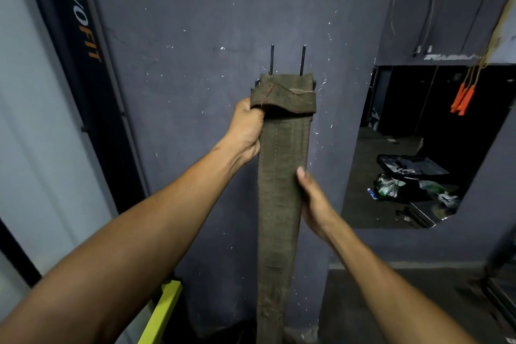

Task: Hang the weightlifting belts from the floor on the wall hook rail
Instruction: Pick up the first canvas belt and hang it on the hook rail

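Note:
A long olive-brown canvas weightlifting belt hangs straight down in front of the dark grey wall. Its folded top end with the metal buckle ring sits just below two thin black metal prongs that stick up against the wall. My left hand grips the belt's left edge just under the fold, fingers curled behind it. My right hand holds the belt's right edge lower down, thumb on the front and fingers hidden behind the strap. The belt's lower end runs out of view at the bottom.
A black banner with orange and white lettering stands at the left. A wall mirror at the right reflects bags and clutter on a floor. Orange-handled ropes hang at its upper right. A yellow-green bar sits low left.

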A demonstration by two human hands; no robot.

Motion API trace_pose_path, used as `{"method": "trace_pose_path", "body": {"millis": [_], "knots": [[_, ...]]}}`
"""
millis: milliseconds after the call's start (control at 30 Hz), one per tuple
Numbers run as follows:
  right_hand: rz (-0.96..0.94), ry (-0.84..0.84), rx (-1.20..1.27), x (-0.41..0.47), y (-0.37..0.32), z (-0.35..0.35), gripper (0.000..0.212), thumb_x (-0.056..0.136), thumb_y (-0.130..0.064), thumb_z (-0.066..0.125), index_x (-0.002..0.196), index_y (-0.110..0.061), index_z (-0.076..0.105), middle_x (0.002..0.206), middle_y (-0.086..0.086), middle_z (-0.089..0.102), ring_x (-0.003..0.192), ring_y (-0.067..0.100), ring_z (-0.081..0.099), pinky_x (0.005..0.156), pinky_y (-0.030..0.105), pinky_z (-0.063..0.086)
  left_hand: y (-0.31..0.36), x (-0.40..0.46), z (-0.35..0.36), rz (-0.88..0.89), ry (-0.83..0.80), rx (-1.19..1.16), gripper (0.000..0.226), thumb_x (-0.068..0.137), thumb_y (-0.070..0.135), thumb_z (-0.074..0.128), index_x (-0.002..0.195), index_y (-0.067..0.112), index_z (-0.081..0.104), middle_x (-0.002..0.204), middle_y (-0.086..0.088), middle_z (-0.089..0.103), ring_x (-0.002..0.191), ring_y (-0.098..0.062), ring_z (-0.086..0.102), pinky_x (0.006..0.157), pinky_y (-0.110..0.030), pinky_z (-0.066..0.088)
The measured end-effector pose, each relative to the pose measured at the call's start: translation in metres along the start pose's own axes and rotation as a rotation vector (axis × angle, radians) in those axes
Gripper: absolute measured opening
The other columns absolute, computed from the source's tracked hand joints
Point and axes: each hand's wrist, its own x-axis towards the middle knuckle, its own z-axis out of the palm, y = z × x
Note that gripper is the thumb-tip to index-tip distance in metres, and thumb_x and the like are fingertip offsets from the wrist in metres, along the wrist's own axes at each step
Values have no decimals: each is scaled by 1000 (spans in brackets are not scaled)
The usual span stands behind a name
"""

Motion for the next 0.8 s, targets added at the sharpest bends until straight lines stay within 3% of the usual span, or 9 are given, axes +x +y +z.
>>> {"method": "trace_pose_path", "body": {"millis": [133, 200, 300, 400, 533, 567, 633, 733, 800], "knots": [[-165, 37, 40, 30, -90, 21, 58, 106, -56, 36, 130, -16, 70, 130, 13, 74, 123, 25, 70, 106, 44, 55, -11, -9, 6, -10, 9, 13, 30, 97, -1, 60, 122, -18, 61, 114, -39, 67, 96, -42, 69, 90, -63, 59], [-168, 63, 21, 45, -119, 26, 54, 106, -56, 44, 121, -14, 74, 121, 13, 78, 115, 26, 74, 101, 43, 58, -15, -10, 8, -6, 8, 46, 28, 97, -1, 59, 120, -16, 64, 113, -35, 70, 91, -39, 72, 85, -54, 62], [-204, 133, -43, 62, -144, 29, 32, 104, -39, 60, 99, -12, 76, 96, 8, 81, 89, 20, 78, 88, 36, 61, -18, -8, 9, 0, -1, 103, 25, 98, 1, 59, 118, -11, 68, 114, -32, 72, 100, -44, 73, 90, -58, 61], [-355, 221, -107, 74, -155, 23, 17, 104, -24, 62, 93, -12, 67, 85, 7, 70, 81, 20, 66, 81, 35, 54, -14, -6, 14, -4, -62, 147, 28, 101, 4, 57, 124, -8, 66, 121, -31, 70, 114, -48, 68, 94, -55, 60], [-487, 271, -126, 72, -168, 11, 14, 106, -23, 59, 103, -9, 64, 79, 8, 59, 77, 21, 56, 70, 30, 49, -4, -8, 15, 33, -359, 312, 51, 89, -4, 60, 138, 8, 54, 128, -11, 69, 118, -21, 68, 100, -31, 57], [-507, 276, -131, 70, -171, 8, 15, 106, -23, 59, 101, -10, 63, 75, 5, 58, 72, 18, 56, 65, 28, 48, -1, -10, 14, 9, -415, 308, 61, 79, -7, 57, 137, 11, 50, 121, -5, 68, 108, -11, 68, 92, -21, 55], [-536, 269, -140, 67, -179, 3, 18, 106, -22, 59, 91, -12, 61, 69, -1, 58, 62, 10, 55, 59, 25, 48, 7, -10, 14, -28, -456, 203, 70, 66, -6, 47, 133, 14, 47, 110, -2, 64, 91, -7, 63, 78, -19, 49], [-560, 240, -134, 68, -190, 2, 19, 106, -19, 59, 89, -11, 60, 67, -2, 60, 60, 10, 56, 58, 25, 49, 21, -2, 27, 45, -365, 39, 45, 85, 13, 53, 130, 17, 52, 109, -5, 67, 90, -14, 65, 76, -31, 51], [-577, 205, -152, 73, -198, 6, 16, 105, -21, 60, 94, -9, 60, 72, 6, 56, 66, 17, 54, 63, 29, 47, 31, 8, 41, 160, -208, 158, 19, 101, 33, 55, 115, 20, 57, 101, 0, 69, 86, -10, 68, 75, -31, 53]]}}
